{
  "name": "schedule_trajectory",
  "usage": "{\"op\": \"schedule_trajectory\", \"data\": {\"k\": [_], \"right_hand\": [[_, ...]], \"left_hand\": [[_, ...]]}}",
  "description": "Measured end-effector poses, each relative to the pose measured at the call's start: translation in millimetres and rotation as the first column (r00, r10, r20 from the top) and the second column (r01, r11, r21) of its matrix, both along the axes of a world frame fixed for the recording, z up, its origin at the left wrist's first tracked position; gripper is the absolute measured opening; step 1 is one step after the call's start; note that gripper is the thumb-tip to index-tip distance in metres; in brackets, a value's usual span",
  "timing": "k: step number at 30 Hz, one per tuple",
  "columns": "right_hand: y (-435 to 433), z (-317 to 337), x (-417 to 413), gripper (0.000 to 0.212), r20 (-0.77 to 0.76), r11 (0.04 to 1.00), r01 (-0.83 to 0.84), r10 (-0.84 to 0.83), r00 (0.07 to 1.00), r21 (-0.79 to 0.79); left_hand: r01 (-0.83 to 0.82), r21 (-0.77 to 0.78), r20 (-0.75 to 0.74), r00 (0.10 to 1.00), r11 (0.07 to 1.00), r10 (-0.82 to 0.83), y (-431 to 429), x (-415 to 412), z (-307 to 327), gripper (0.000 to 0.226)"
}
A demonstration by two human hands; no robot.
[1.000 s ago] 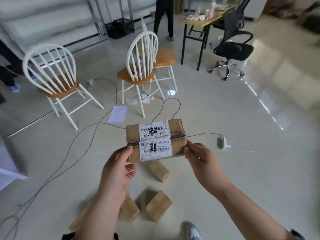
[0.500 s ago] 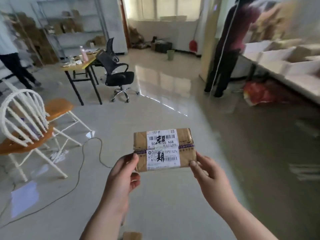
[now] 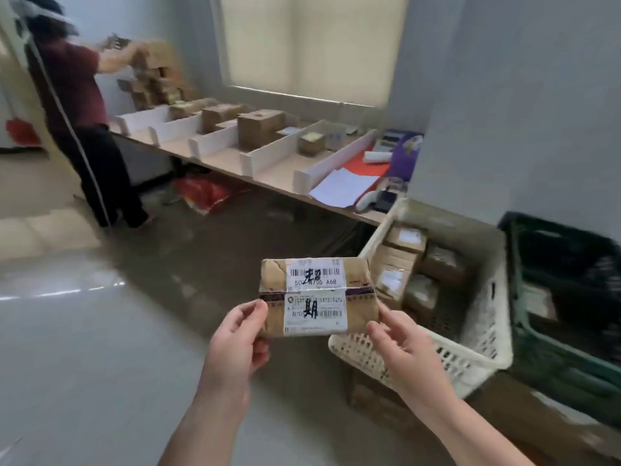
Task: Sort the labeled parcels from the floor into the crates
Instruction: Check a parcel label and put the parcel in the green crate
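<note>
The labeled parcel (image 3: 317, 295) stays at the centre of the frame, label up. The left hand (image 3: 235, 344) pinches its lower left corner, thumb on top and fingers curled beneath, and the right hand (image 3: 406, 354) pinches the lower right corner. The surroundings have changed: the chairs and desk seen half a second ago are gone. A white crate (image 3: 470, 358) holding small boxes (image 3: 405, 238) now shows just right of the parcel, with a dark green crate (image 3: 514, 264) at the right edge. The divided table (image 3: 268, 176) crosses the upper middle, and a person in a dark red top (image 3: 70, 79) stands upper left.
</note>
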State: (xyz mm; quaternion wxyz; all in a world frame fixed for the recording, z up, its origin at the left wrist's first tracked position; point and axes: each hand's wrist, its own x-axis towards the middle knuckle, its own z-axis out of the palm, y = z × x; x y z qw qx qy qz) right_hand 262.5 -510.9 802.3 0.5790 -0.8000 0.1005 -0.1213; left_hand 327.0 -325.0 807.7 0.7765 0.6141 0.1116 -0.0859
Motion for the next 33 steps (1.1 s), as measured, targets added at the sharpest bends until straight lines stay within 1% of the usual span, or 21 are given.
{"op": "schedule_trajectory", "data": {"k": [2, 4, 7, 10, 13, 17, 20, 23, 25, 27, 28, 29, 31, 32, 33], "right_hand": [[-48.5, 0.5, -12.1, 0.041, -0.025, 0.992, 0.122, -0.122, 0.992, 0.009], [-88.9, 0.0, -24.0, 0.037, -0.061, 0.972, 0.230, -0.227, 0.972, 0.041], [-135.1, -4.4, -32.3, 0.032, -0.085, 0.924, 0.373, -0.367, 0.926, 0.084], [-172.0, -10.0, -30.5, 0.032, -0.129, 0.852, 0.510, -0.496, 0.859, 0.118], [-207.6, -23.9, -25.0, 0.044, -0.183, 0.783, 0.616, -0.596, 0.782, 0.079], [-250.8, -23.2, -20.3, 0.043, -0.194, 0.653, 0.751, -0.727, 0.658, 0.101], [-278.0, -29.2, -24.9, 0.042, -0.218, 0.573, 0.811, -0.781, 0.585, 0.121], [-307.0, -45.9, -35.7, 0.038, -0.260, 0.506, 0.856, -0.817, 0.514, 0.103], [-332.9, -56.1, -44.3, 0.038, -0.292, 0.485, 0.870, -0.822, 0.488, 0.090], [-366.4, -65.1, -54.0, 0.038, -0.343, 0.474, 0.878, -0.816, 0.466, 0.065], [-386.0, -69.3, -58.3, 0.038, -0.369, 0.465, 0.884, -0.814, 0.449, 0.051], [-407.5, -74.5, -61.3, 0.039, -0.400, 0.465, 0.884, -0.804, 0.441, 0.040], [-451.9, -84.5, -63.0, 0.039, -0.462, 0.489, 0.872, -0.773, 0.436, 0.003], [-473.4, -87.8, -62.9, 0.036, -0.488, 0.512, 0.858, -0.757, 0.434, -0.032], [-494.8, -91.9, -62.7, 0.028, -0.525, 0.557, 0.827, -0.727, 0.443, -0.072]], "left_hand": [[0.112, -0.002, -0.022, 0.993, 0.994, -0.112, -59.8, 9.1, -2.7, 0.009], [0.215, 0.007, -0.043, 0.976, 0.977, -0.215, -111.1, 14.6, -3.9, 0.008], [0.370, 0.040, -0.060, 0.928, 0.928, -0.368, -169.9, 26.9, -7.2, 0.008], [0.509, 0.056, -0.084, 0.860, 0.859, -0.504, -221.3, 46.5, -9.6, 0.009], [0.615, 0.052, -0.097, 0.787, 0.787, -0.609, -269.4, 66.7, -10.9, 0.012], [0.746, 0.088, -0.114, 0.666, 0.660, -0.737, -332.0, 87.1, -12.6, 0.015], [0.808, 0.120, -0.134, 0.590, 0.577, -0.797, -375.4, 90.3, -22.0, 0.014], [0.851, 0.169, -0.169, 0.522, 0.497, -0.836, -417.1, 86.0, -38.1, 0.013], [0.855, 0.213, -0.170, 0.508, 0.472, -0.844, -446.3, 79.9, -50.4, 0.013], [0.842, 0.304, -0.164, 0.508, 0.446, -0.846, -479.7, 72.2, -61.8, 0.016], [0.829, 0.382, -0.158, 0.494, 0.408, -0.855, -497.9, 69.4, -68.5, 0.019], [0.812, 0.450, -0.152, 0.480, 0.372, -0.864, -516.6, 67.3, -76.1, 0.023], [0.785, 0.537, -0.165, 0.458, 0.310, -0.873, -553.4, 64.6, -91.4, 0.032], [0.768, 0.578, -0.181, 0.449, 0.275, -0.875, -571.5, 62.8, -99.2, 0.036], [0.749, 0.617, -0.201, 0.445, 0.240, -0.873, -588.7, 60.4, -106.2, 0.039]]}}
